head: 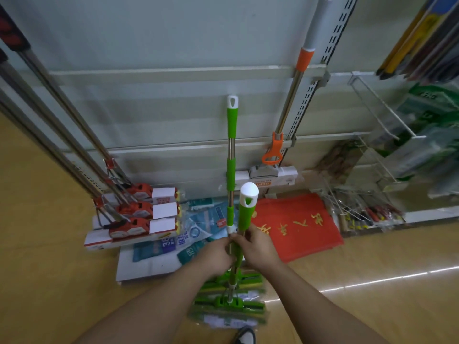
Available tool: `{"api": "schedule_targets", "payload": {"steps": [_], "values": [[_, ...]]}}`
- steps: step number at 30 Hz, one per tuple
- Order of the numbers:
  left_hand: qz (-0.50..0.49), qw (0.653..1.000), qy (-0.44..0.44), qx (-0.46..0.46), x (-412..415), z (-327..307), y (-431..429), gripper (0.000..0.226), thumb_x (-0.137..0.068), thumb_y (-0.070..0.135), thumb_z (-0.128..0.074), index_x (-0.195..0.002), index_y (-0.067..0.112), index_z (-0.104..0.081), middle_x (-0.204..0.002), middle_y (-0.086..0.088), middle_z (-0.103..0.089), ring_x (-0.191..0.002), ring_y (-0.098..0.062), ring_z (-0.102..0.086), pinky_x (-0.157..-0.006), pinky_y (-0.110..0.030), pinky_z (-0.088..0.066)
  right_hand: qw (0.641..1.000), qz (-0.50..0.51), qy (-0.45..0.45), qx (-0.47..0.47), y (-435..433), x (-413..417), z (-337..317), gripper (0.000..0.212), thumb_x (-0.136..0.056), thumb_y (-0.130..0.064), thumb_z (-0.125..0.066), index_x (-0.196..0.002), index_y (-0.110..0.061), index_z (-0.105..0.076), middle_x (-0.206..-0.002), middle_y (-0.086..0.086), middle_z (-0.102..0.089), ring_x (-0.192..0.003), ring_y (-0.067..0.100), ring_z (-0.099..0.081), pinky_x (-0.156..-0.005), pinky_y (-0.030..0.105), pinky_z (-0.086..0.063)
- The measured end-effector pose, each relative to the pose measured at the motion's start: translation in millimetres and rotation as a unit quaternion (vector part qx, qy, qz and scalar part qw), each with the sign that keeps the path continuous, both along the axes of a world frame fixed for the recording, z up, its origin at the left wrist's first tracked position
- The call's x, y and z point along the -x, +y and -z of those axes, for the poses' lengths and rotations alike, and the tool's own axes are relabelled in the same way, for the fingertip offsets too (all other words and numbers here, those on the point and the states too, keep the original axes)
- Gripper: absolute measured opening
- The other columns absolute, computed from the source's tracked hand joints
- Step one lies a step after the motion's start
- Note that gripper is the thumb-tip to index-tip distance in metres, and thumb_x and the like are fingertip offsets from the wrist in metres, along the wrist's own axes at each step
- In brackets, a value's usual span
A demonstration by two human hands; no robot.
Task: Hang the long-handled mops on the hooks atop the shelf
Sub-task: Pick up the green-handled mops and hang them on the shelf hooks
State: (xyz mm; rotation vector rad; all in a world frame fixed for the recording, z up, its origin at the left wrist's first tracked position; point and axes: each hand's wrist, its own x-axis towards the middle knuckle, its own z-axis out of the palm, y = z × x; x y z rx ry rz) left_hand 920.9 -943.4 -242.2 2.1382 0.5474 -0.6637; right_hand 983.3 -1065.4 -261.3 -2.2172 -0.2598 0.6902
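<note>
Both the left hand [218, 254] and right hand [258, 247] are clamped on the near green-and-steel long-handled mop [246, 214], standing upright on the floor before the shelf. It looks light, stiff, bottom-heavy; grip high near the white hanging cap.

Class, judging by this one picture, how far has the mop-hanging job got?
Possibly done: the orange mop and red mops stand against the shelf, hooks unseen. In hand: left hand and right hand grip one green mop. Left: the other green mop leaning there.
</note>
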Motion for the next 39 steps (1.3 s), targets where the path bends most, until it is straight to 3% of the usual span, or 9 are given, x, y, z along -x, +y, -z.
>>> {"api": "schedule_targets", "payload": {"steps": [10, 13, 18, 22, 25, 28, 31, 35, 39], "values": [[0.039, 0.999, 0.003, 0.037, 46.5, -9.0, 12.8, 0.042, -0.096, 0.027, -0.060, -0.138, 0.028, -0.054, -0.140, -0.002, -0.059, -0.118, -0.026, -0.062, -0.098, -0.040, -0.053, 0.999, -0.010, -0.016, 0.026, -6.5, 62.1, -40.6, 0.009, -0.099, -0.036, -0.062, -0.102, -0.029, -0.058, -0.094, -0.006, -0.069, -0.096, 0.023, -0.069, -0.079, 0.035, -0.053], [0.025, 0.998, -0.012, 0.063, 54.5, -16.5, 13.9, 0.044, -0.094, 0.024, -0.060, -0.137, 0.033, -0.052, -0.134, 0.000, -0.062, -0.112, -0.026, -0.065, -0.091, -0.038, -0.056, 0.999, -0.004, -0.029, 0.022, -6.4, 66.7, -57.7, 0.009, -0.098, -0.034, -0.064, -0.098, -0.031, -0.055, -0.087, -0.012, -0.065, -0.091, 0.021, -0.067, -0.072, 0.032, -0.049], [0.011, 0.995, -0.061, 0.078, 59.8, -39.1, 13.0, 0.040, -0.091, 0.029, -0.060, -0.130, 0.035, -0.052, -0.121, 0.003, -0.064, -0.105, -0.021, -0.064, -0.094, -0.041, -0.056, 0.999, 0.001, -0.043, -0.001, -7.1, 69.4, -92.0, 0.011, -0.096, -0.036, -0.067, -0.096, -0.026, -0.061, -0.096, -0.003, -0.074, -0.094, 0.020, -0.070, -0.081, 0.038, -0.053], [-0.005, 0.990, -0.105, 0.090, 57.6, -65.9, 14.0, 0.028, -0.094, 0.033, -0.061, -0.121, 0.034, -0.053, -0.115, 0.010, -0.062, -0.105, -0.017, -0.064, -0.094, -0.037, -0.056, 0.997, -0.014, -0.072, -0.008, -8.3, 65.3, -121.7, 0.013, -0.095, -0.036, -0.067, -0.089, -0.027, -0.059, -0.088, -0.007, -0.070, -0.089, 0.017, -0.068, -0.075, 0.033, -0.050], [-0.008, 0.988, -0.130, 0.086, 54.0, -81.9, 14.5, 0.036, -0.091, 0.039, -0.064, -0.124, 0.032, -0.055, -0.119, 0.008, -0.065, -0.109, -0.016, -0.063, -0.095, -0.036, -0.055, 0.995, -0.028, -0.100, -0.001, -7.2, 58.9, -149.7, 0.016, -0.096, -0.033, -0.066, -0.084, -0.033, -0.055, -0.083, -0.011, -0.065, -0.086, 0.017, -0.065, -0.069, 0.030, -0.046], [-0.017, 0.985, -0.154, 0.073, 48.0, -91.5, 17.2, 0.041, -0.082, 0.048, -0.064, -0.120, 0.036, -0.060, -0.117, 0.011, -0.069, -0.108, -0.015, -0.066, -0.097, -0.042, -0.055, 0.992, -0.037, -0.123, -0.003, -3.5, 49.0, -176.9, 0.014, -0.093, -0.042, -0.064, -0.085, -0.033, -0.057, -0.091, -0.005, -0.070, -0.090, 0.022, -0.068, -0.075, 0.036, -0.051], [-0.029, 0.979, -0.185, 0.076, 40.0, -107.9, 22.6, 0.030, -0.079, 0.046, -0.065, -0.108, 0.040, -0.065, -0.110, 0.012, -0.072, -0.103, -0.014, -0.068, -0.094, -0.043, -0.056, 0.988, -0.051, -0.143, -0.022, 1.7, 36.7, -201.6, 0.030, -0.082, -0.059, -0.058, -0.087, -0.029, -0.063, -0.093, -0.003, -0.073, -0.091, 0.022, -0.069, -0.083, 0.045, -0.056], [-0.038, 0.969, -0.227, 0.086, 33.0, -137.9, 29.0, 0.022, -0.092, 0.028, -0.064, -0.112, 0.035, -0.062, -0.108, 0.013, -0.068, -0.101, -0.011, -0.065, -0.089, -0.031, -0.054, 0.983, -0.068, -0.168, -0.032, 11.8, 21.2, -238.0, 0.023, -0.089, -0.052, -0.065, -0.080, -0.031, -0.063, -0.091, -0.004, -0.074, -0.092, 0.019, -0.070, -0.086, 0.043, -0.055], [-0.054, 0.957, -0.266, 0.102, 26.8, -161.4, 33.6, 0.025, -0.096, 0.016, -0.062, -0.110, 0.037, -0.055, -0.108, 0.009, -0.065, -0.095, -0.005, -0.062, -0.077, -0.013, -0.052, 0.975, -0.079, -0.190, -0.077, 18.2, 8.3, -266.4, 0.043, -0.074, -0.070, -0.057, -0.089, -0.031, -0.067, -0.087, -0.004, -0.076, -0.087, 0.017, -0.072, -0.085, 0.049, -0.057]]}}
